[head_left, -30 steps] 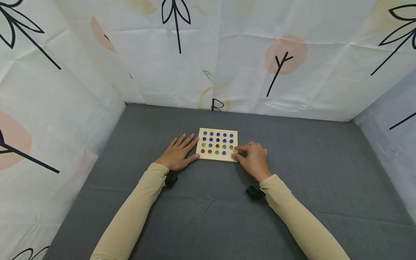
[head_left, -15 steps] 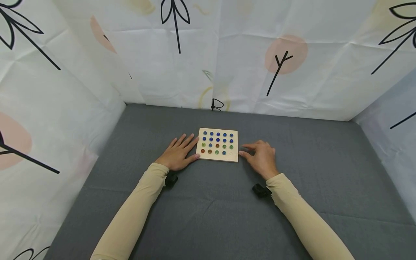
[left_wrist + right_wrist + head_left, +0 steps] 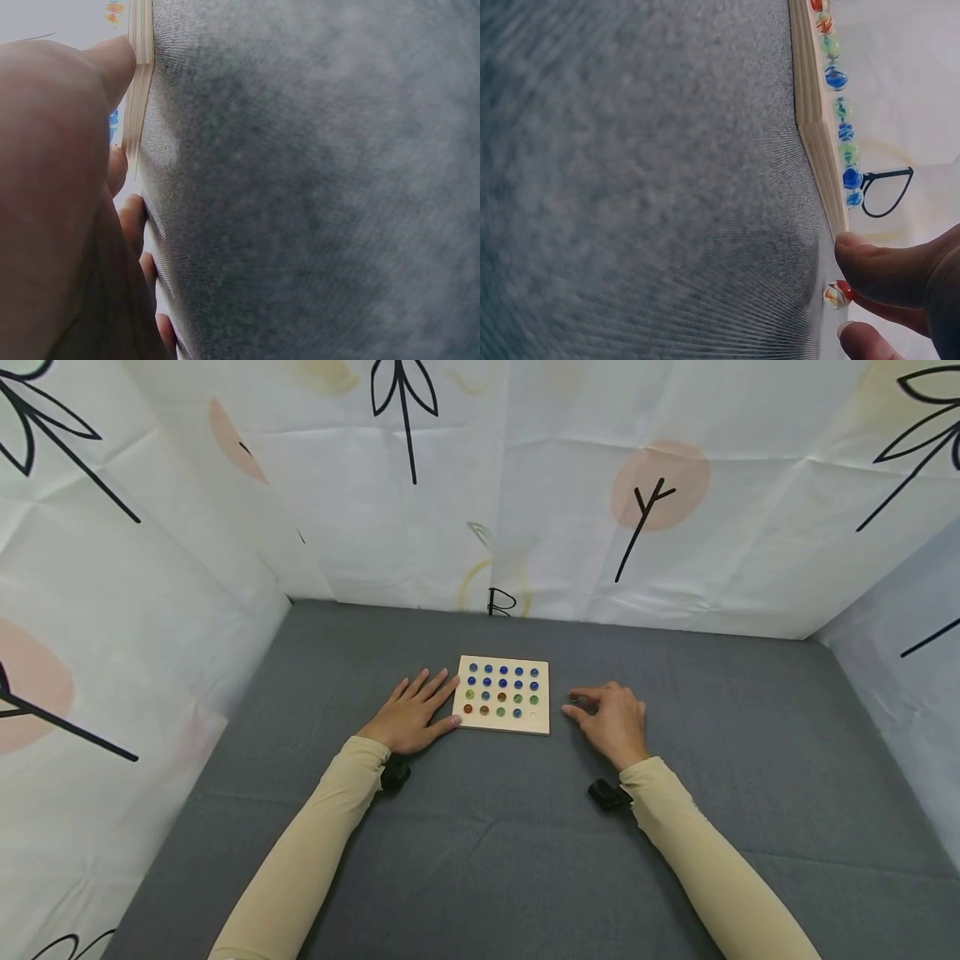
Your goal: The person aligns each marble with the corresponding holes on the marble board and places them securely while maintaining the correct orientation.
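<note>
Over the last second the right hand (image 3: 611,724) has drawn back from the near right corner of the square pale wooden board (image 3: 504,694) studded with coloured glass marbles, and it now sits on the grey fabric surface (image 3: 480,860) at about 3 o'clock from the board, just apart from its edge. The hole at the board's near right corner, roughly 5 o'clock on its face, shows bare wood. The left hand (image 3: 411,714) has not shifted.

In the right wrist view a small clear glass marble with an orange swirl (image 3: 834,295) lies between the tips of the thumb (image 3: 877,262) and a finger (image 3: 862,341), pinched lightly just above the fabric and close beside the board's side edge (image 3: 815,120). Blue and green marbles stand in a row along that edge.

The left hand lies flat and relaxed at 9 o'clock from the board, fingers spread on the fabric, holding nothing. The left wrist view shows its thumb (image 3: 112,64) touching the board's edge (image 3: 139,82).

A white paper backdrop printed with black leaf outlines and peach discs (image 3: 525,485) rises at 12 o'clock and along both sides. Both arms wear beige sleeves (image 3: 300,860).
</note>
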A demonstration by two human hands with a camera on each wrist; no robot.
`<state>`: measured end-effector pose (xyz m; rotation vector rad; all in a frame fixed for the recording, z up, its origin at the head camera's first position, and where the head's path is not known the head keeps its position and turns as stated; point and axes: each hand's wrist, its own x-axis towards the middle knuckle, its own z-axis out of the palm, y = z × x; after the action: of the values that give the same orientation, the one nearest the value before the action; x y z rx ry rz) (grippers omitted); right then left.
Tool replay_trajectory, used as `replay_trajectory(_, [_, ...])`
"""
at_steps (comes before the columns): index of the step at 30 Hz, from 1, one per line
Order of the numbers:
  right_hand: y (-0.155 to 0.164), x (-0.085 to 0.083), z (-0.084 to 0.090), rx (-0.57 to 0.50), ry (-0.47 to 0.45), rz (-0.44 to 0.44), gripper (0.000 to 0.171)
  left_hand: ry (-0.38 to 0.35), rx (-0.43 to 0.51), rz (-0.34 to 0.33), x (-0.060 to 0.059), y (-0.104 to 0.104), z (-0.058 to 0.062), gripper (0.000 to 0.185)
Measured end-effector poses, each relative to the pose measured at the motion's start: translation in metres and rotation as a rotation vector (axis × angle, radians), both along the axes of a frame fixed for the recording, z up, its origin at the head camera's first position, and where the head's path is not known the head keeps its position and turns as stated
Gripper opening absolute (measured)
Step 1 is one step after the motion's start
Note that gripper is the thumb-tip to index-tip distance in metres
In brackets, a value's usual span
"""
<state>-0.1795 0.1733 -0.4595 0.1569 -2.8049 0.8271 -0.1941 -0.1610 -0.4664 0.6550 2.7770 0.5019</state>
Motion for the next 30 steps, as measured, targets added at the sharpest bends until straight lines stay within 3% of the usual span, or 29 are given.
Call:
replay_trajectory(10, [0.0024, -0.0046, -0.0043, -0.018, 0.008, -0.008, 0.027, 0.009, -0.010, 0.008, -0.0043, -0.0019, -0.0097, 0.073])
replay_trajectory(30, [0.0040, -0.0062, -0.0053, -0.047, 0.008, 0.002, 0.016, 0.006, -0.026, 0.005, -0.0021, -0.0002, -0.0036, 0.073])
